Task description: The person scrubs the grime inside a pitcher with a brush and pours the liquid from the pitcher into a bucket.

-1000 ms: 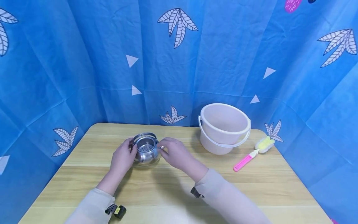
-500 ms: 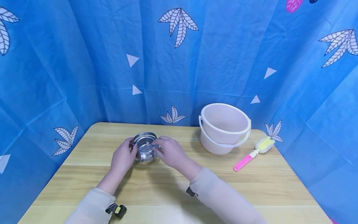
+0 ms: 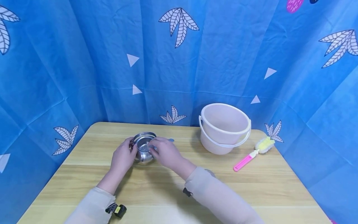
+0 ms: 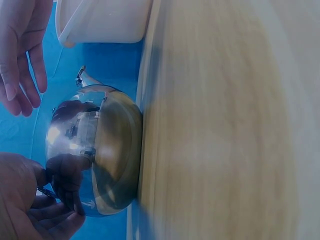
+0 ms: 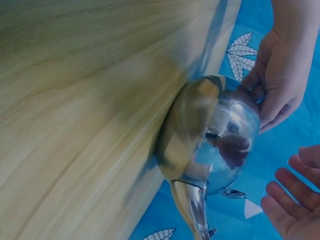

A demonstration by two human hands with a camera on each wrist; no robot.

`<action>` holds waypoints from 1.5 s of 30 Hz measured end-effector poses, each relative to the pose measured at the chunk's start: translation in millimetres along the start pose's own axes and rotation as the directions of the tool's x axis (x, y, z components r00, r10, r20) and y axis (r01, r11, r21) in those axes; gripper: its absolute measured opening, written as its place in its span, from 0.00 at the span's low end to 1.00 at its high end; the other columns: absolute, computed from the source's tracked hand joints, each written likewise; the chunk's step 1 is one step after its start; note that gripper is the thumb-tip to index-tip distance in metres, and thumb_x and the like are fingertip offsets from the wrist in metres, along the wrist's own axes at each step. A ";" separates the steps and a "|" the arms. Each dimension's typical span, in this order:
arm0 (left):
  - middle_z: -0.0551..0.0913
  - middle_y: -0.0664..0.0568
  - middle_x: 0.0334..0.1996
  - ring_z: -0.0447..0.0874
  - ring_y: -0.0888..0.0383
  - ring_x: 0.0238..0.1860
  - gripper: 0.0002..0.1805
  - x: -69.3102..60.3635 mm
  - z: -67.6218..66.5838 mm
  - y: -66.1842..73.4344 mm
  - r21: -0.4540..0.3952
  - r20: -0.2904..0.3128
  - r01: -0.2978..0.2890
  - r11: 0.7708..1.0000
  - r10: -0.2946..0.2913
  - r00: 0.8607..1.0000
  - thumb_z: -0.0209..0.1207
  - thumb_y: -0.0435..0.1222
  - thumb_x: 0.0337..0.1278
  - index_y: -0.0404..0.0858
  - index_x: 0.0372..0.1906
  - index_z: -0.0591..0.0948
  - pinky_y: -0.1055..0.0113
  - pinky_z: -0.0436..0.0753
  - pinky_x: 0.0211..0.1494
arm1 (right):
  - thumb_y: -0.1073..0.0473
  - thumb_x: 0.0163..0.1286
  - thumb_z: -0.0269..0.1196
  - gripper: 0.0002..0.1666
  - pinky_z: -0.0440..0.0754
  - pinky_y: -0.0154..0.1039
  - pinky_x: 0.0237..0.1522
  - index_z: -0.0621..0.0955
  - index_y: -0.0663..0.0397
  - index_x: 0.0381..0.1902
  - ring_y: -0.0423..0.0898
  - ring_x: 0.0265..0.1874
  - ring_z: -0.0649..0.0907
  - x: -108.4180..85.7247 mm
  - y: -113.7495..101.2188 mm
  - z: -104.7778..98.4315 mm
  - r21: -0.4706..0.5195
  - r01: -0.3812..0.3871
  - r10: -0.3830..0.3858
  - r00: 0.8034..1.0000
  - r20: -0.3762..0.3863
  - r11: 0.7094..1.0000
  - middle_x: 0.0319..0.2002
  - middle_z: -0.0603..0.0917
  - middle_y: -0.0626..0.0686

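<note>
While the left hand (image 3: 124,155) grips its side, a slick steel kettle (image 3: 144,159) stands on the tabletop (image 3: 84,174)

Seen from the head, the kettle is upright toward the tabletop's far left, uncovered, with a perforated strainer (image 3: 144,147) inside its mouth. The left hand curls its fingers on the kettle's left side; the right hand (image 3: 167,151) is over the right of the mouth, its fingertips partly hidden. A white bucket (image 3: 208,140) and a pink-handled brush (image 3: 254,153) are well apart, to the right.

From the left wrist, the mirror-bright belly looks smooth and stiff, likely thin metal and fairly light unless filled; how full it is, I cannot tell. Expect it to be slippery, and to dent sooner than break. The left hand seems to pinch a small dark fitting (image 4: 46,191) at the side, probably a surer hold than the polished curve. The spout (image 4: 90,77) points away from that hand.

From the right wrist, the right hand's fingers are loosely spread, apart from the belly, with nothing visible in their hold. The spout looks a poor place to lift by; steadying both sides should suit the round body better, kept level in case the strainer is loose.
</note>
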State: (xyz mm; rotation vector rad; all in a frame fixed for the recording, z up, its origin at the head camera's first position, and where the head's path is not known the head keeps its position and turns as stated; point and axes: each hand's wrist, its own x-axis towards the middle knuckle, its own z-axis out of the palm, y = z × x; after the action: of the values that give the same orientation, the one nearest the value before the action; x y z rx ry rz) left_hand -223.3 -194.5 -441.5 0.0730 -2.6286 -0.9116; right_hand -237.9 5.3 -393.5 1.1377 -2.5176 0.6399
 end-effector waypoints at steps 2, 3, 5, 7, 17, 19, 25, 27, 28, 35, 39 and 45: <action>0.80 0.29 0.55 0.81 0.33 0.54 0.26 0.1 0.2 -0.8 0.003 -0.001 -0.002 1.000 0.002 1.000 0.53 0.38 0.72 0.26 0.66 0.71 0.41 0.80 0.55 | 0.59 0.71 0.65 0.10 0.79 0.31 0.56 0.86 0.53 0.48 0.41 0.48 0.84 1.2 -0.7 2.5 -0.008 0.001 -0.001 1.000 0.005 1.000 0.47 0.87 0.47; 0.80 0.29 0.55 0.81 0.33 0.54 0.26 0.2 0.2 -1.1 0.004 -0.001 -0.003 1.000 0.003 1.000 0.53 0.38 0.72 0.26 0.66 0.71 0.41 0.80 0.55 | 0.59 0.70 0.65 0.11 0.79 0.31 0.57 0.86 0.53 0.48 0.41 0.48 0.84 1.9 -1.0 3.7 -0.011 0.001 0.000 1.000 0.007 1.000 0.47 0.87 0.47; 0.80 0.29 0.55 0.81 0.33 0.54 0.26 0.1 0.1 -1.6 0.004 -0.001 -0.003 1.000 0.003 1.000 0.53 0.38 0.72 0.26 0.66 0.71 0.40 0.80 0.55 | 0.58 0.70 0.65 0.11 0.78 0.32 0.57 0.86 0.52 0.49 0.41 0.48 0.84 3.3 -1.6 5.6 -0.017 -0.005 0.005 1.000 0.012 1.000 0.47 0.87 0.47; 0.80 0.29 0.55 0.81 0.33 0.54 0.26 0.1 0.0 -1.9 0.006 -0.002 -0.004 1.000 0.004 1.000 0.53 0.38 0.72 0.26 0.66 0.71 0.40 0.80 0.55 | 0.58 0.70 0.66 0.12 0.78 0.33 0.58 0.86 0.52 0.49 0.42 0.49 0.84 4.4 -2.6 6.5 -0.017 -0.011 0.011 1.000 0.017 1.000 0.48 0.87 0.47; 0.81 0.29 0.54 0.82 0.34 0.53 0.25 1.1 -0.4 0.0 0.006 -0.007 -0.017 1.000 0.017 1.000 0.53 0.38 0.71 0.25 0.65 0.72 0.40 0.80 0.53 | 0.56 0.71 0.65 0.13 0.78 0.33 0.59 0.86 0.51 0.51 0.43 0.51 0.84 8.6 -4.4 14.8 -0.063 -0.029 0.032 0.998 0.049 0.998 0.50 0.87 0.48; 0.81 0.29 0.54 0.82 0.34 0.52 0.25 0.9 -1.1 0.5 0.004 -0.007 -0.019 1.000 0.019 1.000 0.53 0.37 0.71 0.25 0.65 0.72 0.40 0.80 0.53 | 0.55 0.71 0.65 0.13 0.78 0.33 0.59 0.86 0.51 0.51 0.42 0.52 0.84 9.6 -5.2 15.9 -0.073 -0.032 0.037 0.997 0.061 0.997 0.51 0.87 0.48; 0.81 0.30 0.54 0.82 0.34 0.53 0.25 0.3 -3.6 2.1 0.000 -0.001 -0.012 1.000 0.012 1.000 0.53 0.37 0.72 0.26 0.66 0.71 0.40 0.80 0.53 | 0.55 0.72 0.64 0.14 0.77 0.33 0.60 0.85 0.51 0.53 0.43 0.54 0.84 11.8 -7.4 18.2 -0.087 -0.039 0.046 0.996 0.081 0.995 0.53 0.86 0.49; 0.81 0.30 0.55 0.82 0.34 0.53 0.25 0.5 -4.1 2.4 0.000 0.002 -0.008 1.000 0.008 1.000 0.53 0.37 0.72 0.26 0.66 0.71 0.41 0.80 0.53 | 0.55 0.72 0.64 0.14 0.77 0.34 0.61 0.85 0.51 0.53 0.43 0.54 0.84 12.3 -7.3 19.8 -0.089 -0.042 0.050 0.995 0.085 0.995 0.53 0.86 0.49; 0.81 0.30 0.55 0.82 0.34 0.53 0.25 0.5 -4.1 2.3 0.000 0.004 -0.007 1.000 0.007 1.000 0.53 0.37 0.72 0.26 0.66 0.71 0.40 0.80 0.53 | 0.55 0.72 0.64 0.14 0.77 0.34 0.61 0.85 0.51 0.53 0.43 0.55 0.83 12.6 -7.4 20.6 -0.087 -0.046 0.054 0.995 0.089 0.995 0.54 0.86 0.49; 0.81 0.30 0.54 0.82 0.34 0.53 0.25 1.2 -2.3 1.2 0.009 -0.006 -0.006 1.000 0.007 1.000 0.53 0.38 0.71 0.26 0.65 0.72 0.41 0.81 0.52 | 0.53 0.73 0.63 0.15 0.79 0.34 0.58 0.85 0.51 0.53 0.43 0.52 0.85 14.6 -9.1 25.7 -0.105 -0.042 0.056 0.990 0.128 0.994 0.51 0.87 0.48; 0.81 0.30 0.55 0.82 0.34 0.54 0.25 0.8 -2.0 0.9 0.011 0.000 0.000 1.000 0.000 1.000 0.52 0.38 0.71 0.26 0.66 0.72 0.41 0.80 0.53 | 0.53 0.73 0.63 0.13 0.81 0.33 0.54 0.86 0.50 0.51 0.42 0.48 0.86 14.6 -9.1 28.9 -0.101 -0.048 0.062 0.988 0.143 0.994 0.47 0.88 0.48; 0.81 0.30 0.55 0.82 0.34 0.53 0.25 -0.3 -0.6 0.2 0.011 -0.002 -0.002 1.000 0.002 1.000 0.53 0.38 0.71 0.26 0.65 0.72 0.41 0.80 0.53 | 0.53 0.73 0.63 0.12 0.82 0.34 0.53 0.86 0.47 0.50 0.43 0.47 0.86 13.3 -7.2 34.4 -0.113 -0.047 0.064 0.986 0.151 0.992 0.46 0.89 0.47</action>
State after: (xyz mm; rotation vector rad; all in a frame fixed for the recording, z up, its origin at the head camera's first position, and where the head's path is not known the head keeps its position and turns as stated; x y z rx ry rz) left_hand -222.8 -194.7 -441.1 0.0745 -2.6318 -0.8958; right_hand -244.0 -24.8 -415.0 1.1216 -2.6858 0.4360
